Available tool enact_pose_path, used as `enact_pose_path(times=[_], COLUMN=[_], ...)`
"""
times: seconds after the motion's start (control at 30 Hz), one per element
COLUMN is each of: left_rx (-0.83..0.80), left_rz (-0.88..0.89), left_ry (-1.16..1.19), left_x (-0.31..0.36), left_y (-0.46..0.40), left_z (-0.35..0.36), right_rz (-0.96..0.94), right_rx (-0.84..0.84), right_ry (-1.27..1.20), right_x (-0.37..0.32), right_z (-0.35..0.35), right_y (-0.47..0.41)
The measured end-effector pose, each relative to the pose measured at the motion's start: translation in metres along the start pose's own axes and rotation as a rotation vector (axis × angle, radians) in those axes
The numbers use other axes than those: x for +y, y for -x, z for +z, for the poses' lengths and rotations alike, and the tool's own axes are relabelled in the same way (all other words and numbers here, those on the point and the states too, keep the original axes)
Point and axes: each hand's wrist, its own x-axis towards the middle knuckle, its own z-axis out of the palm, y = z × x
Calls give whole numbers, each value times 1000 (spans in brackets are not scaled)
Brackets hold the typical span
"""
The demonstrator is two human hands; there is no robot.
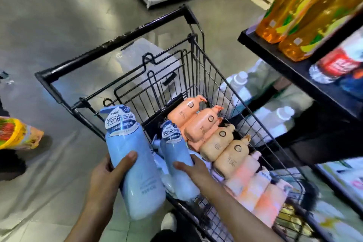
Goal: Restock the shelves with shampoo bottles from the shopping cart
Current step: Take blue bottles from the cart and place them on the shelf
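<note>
Two blue bottles (135, 161), gripped in hands (110, 171)

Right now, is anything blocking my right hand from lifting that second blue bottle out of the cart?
Nothing visible. The right hand already grips the second blue bottle, which sticks up above the peach bottles beside it. The cart is open above it.

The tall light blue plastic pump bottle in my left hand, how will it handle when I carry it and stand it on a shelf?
The tall light blue plastic pump bottle looks rigid and full-sized, so probably heavy for one hand. Its smooth glossy wall may slip; the left hand holds it low. Tall and narrow, it could tip if set down crooked.
</note>
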Motion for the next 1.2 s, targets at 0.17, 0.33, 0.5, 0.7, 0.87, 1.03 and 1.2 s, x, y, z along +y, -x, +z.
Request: enact_pose_path(times=[0.17,0.33,0.5,0.7,0.87,1.03,1.2], left_rx=[-210,-435,-692,-967,-1064,-1189,-1301], left_rz=[104,164,258,252,265,245,210], left_ry=[-105,-193,-237,-193,-190,-196,-222], left_x=[10,17,14,0,-41,-87,-125], left_y=[8,52,118,234,338,448,529], left_z=[59,133,198,270,327,383,432], right_rz=[-78,-134,-233,-326,-372,-385,-414], right_rx=[116,263,477,707,865,1021,1099], right_ry=[-266,-448,-618,-787,-801,-773,-808], right_x=[1,29,79,158,236,319,379], right_z=[-64,-131,-182,-239,-287,-327,-360], right_y=[69,152,240,342,436,521,586])
